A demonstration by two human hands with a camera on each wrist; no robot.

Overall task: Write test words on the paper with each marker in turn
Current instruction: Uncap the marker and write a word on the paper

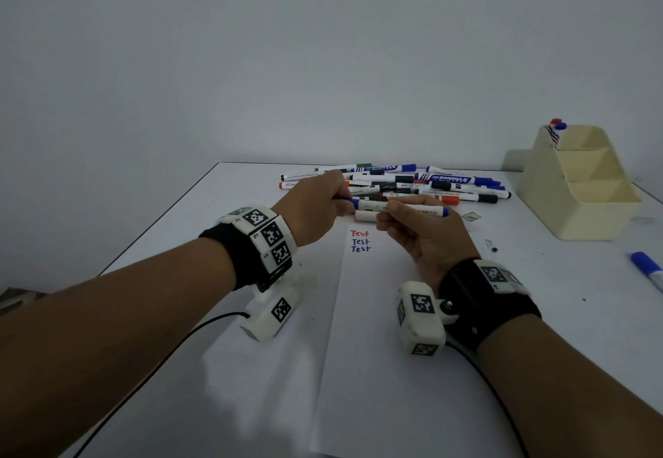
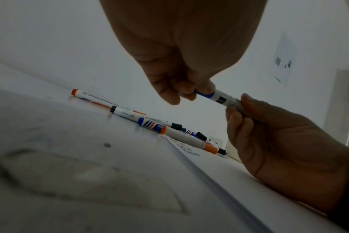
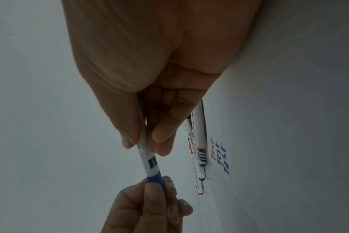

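Off to your right: a holder and some scraps.
A cream plastic stepped desk organiser (image 1: 588,185) stands at the far right of your white table (image 1: 186,235); small torn wrapper scraps (image 1: 470,216) lie beside it, and a printed sheet (image 2: 282,59) hangs on the wall.

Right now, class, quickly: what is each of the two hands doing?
Left hand: closed, pinching the blue cap of the marker.
Right hand: closed, gripping that marker's white barrel.
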